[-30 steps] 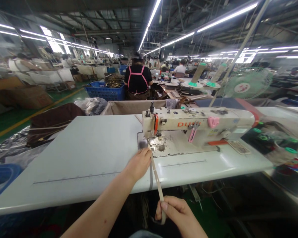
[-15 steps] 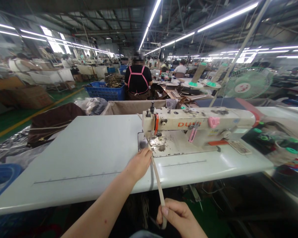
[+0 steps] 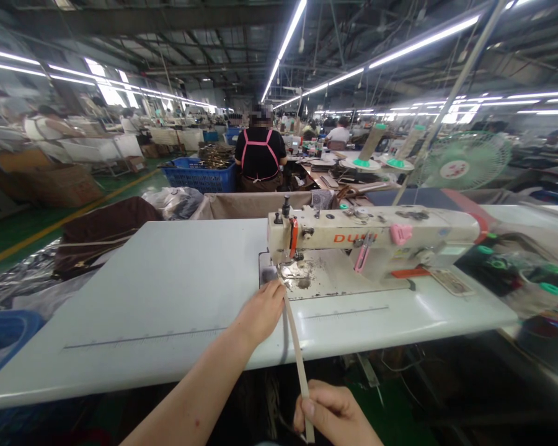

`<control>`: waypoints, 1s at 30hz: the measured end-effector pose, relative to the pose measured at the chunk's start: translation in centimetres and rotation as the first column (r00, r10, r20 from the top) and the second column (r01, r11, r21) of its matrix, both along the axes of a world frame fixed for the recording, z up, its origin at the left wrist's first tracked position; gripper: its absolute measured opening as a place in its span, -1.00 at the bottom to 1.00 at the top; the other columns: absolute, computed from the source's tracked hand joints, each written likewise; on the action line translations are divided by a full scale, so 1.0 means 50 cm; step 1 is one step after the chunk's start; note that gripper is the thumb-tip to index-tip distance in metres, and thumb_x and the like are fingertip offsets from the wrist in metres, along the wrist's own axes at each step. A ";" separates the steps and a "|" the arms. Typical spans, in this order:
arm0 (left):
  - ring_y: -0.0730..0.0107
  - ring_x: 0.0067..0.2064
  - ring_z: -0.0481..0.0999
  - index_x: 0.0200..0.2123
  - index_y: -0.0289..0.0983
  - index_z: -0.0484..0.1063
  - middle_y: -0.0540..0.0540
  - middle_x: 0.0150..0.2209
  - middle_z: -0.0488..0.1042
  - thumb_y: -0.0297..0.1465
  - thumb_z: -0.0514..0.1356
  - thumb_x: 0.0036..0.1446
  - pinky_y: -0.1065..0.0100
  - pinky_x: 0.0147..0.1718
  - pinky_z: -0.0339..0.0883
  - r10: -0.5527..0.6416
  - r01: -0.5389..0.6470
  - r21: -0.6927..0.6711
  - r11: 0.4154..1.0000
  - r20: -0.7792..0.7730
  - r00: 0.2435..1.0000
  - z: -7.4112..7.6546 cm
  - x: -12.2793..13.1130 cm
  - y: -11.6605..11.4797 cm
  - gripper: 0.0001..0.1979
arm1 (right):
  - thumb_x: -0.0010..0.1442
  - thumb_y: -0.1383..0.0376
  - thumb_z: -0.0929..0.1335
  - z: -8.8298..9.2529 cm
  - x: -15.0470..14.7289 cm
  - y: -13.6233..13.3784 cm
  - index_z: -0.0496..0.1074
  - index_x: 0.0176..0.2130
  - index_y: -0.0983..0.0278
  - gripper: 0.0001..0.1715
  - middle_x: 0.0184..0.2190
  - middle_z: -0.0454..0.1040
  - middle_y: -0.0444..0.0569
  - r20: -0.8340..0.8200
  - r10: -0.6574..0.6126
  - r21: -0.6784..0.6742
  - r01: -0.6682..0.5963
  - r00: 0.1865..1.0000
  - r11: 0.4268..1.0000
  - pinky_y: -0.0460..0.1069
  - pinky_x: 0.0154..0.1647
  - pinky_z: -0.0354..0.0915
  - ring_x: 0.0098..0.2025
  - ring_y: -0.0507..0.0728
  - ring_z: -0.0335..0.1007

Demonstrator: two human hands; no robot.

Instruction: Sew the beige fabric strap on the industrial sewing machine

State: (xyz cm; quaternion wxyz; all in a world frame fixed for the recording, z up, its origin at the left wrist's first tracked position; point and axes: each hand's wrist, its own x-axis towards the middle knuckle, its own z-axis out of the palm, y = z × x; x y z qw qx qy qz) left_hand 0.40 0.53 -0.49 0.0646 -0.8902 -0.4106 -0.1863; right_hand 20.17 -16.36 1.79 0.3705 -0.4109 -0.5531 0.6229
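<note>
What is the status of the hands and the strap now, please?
Left hand guides strap at sewing machine. Right hand pinches strap's lower end. Nothing blocks.

Beige strap [image 3: 296, 347], cream sewing machine [image 3: 372, 238], white table [image 3: 167, 291].

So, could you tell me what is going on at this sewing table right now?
A person sits at a white table with a sewing machine. The left hand rests on the table by the needle area, pressing a narrow beige strap there. The right hand pinches the strap's lower end below the table edge, so it runs straight between both hands. Another person works at a station beyond.
</note>
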 end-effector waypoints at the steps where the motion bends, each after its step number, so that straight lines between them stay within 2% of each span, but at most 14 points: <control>1: 0.13 0.25 0.49 0.06 -0.27 0.41 -0.25 0.15 0.50 -0.48 0.08 0.40 0.14 0.30 0.38 0.000 0.000 0.001 1.000 -0.002 1.000 0.000 0.000 0.000 -0.77 | 0.32 -0.15 0.42 -0.001 -0.001 0.000 0.71 -0.43 0.25 -0.39 -0.50 0.43 -0.06 -0.003 0.007 0.012 -0.007 1.000 1.000 0.02 -0.31 0.27 -0.43 0.09 0.39; 7: 0.17 0.22 0.52 0.08 -0.24 0.38 -0.22 0.14 0.50 -0.49 0.08 0.40 0.16 0.26 0.43 0.005 -0.003 -0.038 0.999 0.045 0.999 0.006 -0.002 -0.005 -0.76 | 0.30 -0.13 0.45 0.028 -0.003 0.000 0.69 -0.41 0.22 -0.46 -0.36 0.50 -0.02 0.042 -0.009 0.018 0.008 0.999 1.000 0.05 -0.11 0.34 -0.25 0.17 0.47; 12: 0.17 0.20 0.53 0.03 -0.22 0.39 -0.21 0.14 0.50 -0.49 0.09 0.39 0.15 0.23 0.46 0.005 -0.002 -0.054 0.999 0.053 0.999 0.013 -0.001 -0.009 -0.79 | 0.22 -0.12 0.51 0.024 -0.011 0.002 0.67 -0.34 0.19 -0.55 -0.30 0.51 -0.04 0.121 -0.183 0.061 0.177 0.976 0.982 0.06 -0.05 0.38 -0.21 0.18 0.44; 15: 0.17 0.19 0.54 0.05 -0.22 0.37 -0.20 0.14 0.49 -0.51 0.09 0.39 0.13 0.23 0.47 0.019 -0.014 -0.076 0.997 0.062 0.998 0.017 0.000 -0.012 -0.78 | 0.22 -0.14 0.51 0.017 -0.019 0.003 0.70 -0.17 0.19 -0.52 -0.26 0.60 0.01 0.065 -0.239 -0.067 0.243 0.969 0.968 0.08 -0.05 0.42 -0.17 0.21 0.49; 17: 0.19 0.17 0.56 0.06 -0.22 0.36 -0.19 0.14 0.49 -0.51 0.10 0.38 0.15 0.22 0.48 0.032 -0.025 -0.091 0.996 0.075 0.997 0.020 0.001 -0.013 -0.77 | 0.18 -0.17 0.53 0.016 -0.025 0.003 0.68 -0.11 0.22 -0.44 -0.30 0.63 0.01 -0.018 -0.249 -0.193 0.241 0.968 0.951 0.06 -0.13 0.43 -0.22 0.20 0.51; 19: 0.20 0.15 0.57 0.05 -0.23 0.36 -0.20 0.13 0.50 -0.52 0.11 0.37 0.16 0.21 0.48 0.033 -0.026 -0.089 0.996 0.080 0.996 0.023 0.001 -0.015 -0.77 | 0.17 -0.18 0.53 0.020 -0.027 0.003 0.66 -0.16 0.26 -0.42 -0.38 0.62 0.00 -0.057 -0.238 -0.252 0.217 0.970 0.943 0.03 -0.21 0.41 -0.31 0.16 0.50; 25: 0.20 0.12 0.57 0.03 -0.22 0.37 -0.19 0.11 0.50 -0.54 0.11 0.36 0.16 0.21 0.47 0.027 -0.021 -0.077 0.997 0.082 0.996 0.027 0.001 -0.017 -0.77 | 0.19 -0.20 0.51 0.031 -0.020 -0.002 0.67 -0.34 0.29 -0.40 -0.45 0.62 0.00 -0.018 -0.171 -0.203 0.164 0.985 0.965 0.02 -0.24 0.34 -0.38 0.12 0.45; 30: 0.18 0.16 0.55 0.03 -0.23 0.38 -0.20 0.11 0.51 -0.52 0.09 0.38 0.15 0.21 0.47 0.022 -0.016 -0.084 0.996 0.069 0.997 0.024 0.001 -0.015 -0.79 | 0.24 -0.18 0.48 0.029 -0.015 -0.004 0.66 -0.35 0.30 -0.41 -0.45 0.61 0.00 -0.037 -0.141 -0.204 0.131 0.989 0.970 0.02 -0.22 0.33 -0.35 0.14 0.47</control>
